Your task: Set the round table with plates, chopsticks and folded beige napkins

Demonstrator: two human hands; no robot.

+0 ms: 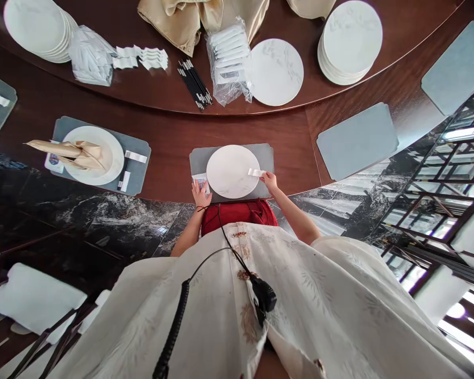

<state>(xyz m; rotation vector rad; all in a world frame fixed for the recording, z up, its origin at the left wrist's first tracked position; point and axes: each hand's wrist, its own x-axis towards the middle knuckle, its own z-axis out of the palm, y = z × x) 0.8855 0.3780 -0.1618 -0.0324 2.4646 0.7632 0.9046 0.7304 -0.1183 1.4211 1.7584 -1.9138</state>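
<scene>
A white marbled plate (231, 171) lies on a grey placemat (265, 153) at the table edge in front of me. My left hand (201, 195) rests with its fingers flat on a small printed packet (200, 182) at the plate's left. My right hand (270, 180) pinches a small white rectangular piece (256, 172) over the plate's right rim.
To the left is a laid place (98, 155) with plate, folded gold napkin and black chopsticks. Bare grey placemats (357, 141) lie at the right. The raised centre holds stacks of plates (349, 42), a single plate (275, 71), bagged white pieces (229, 58), black chopsticks (195, 84) and gold cloth (189, 18).
</scene>
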